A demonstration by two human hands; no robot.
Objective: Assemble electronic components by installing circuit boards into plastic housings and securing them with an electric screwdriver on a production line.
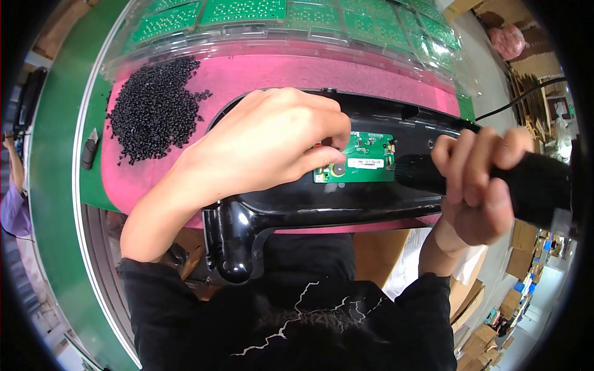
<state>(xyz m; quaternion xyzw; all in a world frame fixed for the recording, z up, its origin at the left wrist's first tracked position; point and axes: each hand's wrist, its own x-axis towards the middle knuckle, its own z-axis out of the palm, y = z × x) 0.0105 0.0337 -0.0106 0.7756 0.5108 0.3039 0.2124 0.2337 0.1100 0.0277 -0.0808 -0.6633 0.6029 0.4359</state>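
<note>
A long glossy black plastic shell (297, 213) lies across the pink mat, its rounded leg pointing toward me at the left. Inside it sits a green circuit board (371, 176) with a white label and a small round dark part. My left hand (266, 145) reaches over the board's left end, thumb and bent fingers closed together; a bit of red shows beside them, but what they hold is hidden. My right hand (476, 179) is wrapped round a thick black tool (535, 188), slightly blurred, whose narrower end points at the board's right edge. Its exact kind is unclear.
A heap of small black screw-like pieces (154, 111) lies at the mat's left. Clear plastic trays with green boards (241, 11) line the far side. A dark cutter-like tool (90, 151) rests left of the mat (260, 71). A black cable (520, 99) runs at the right.
</note>
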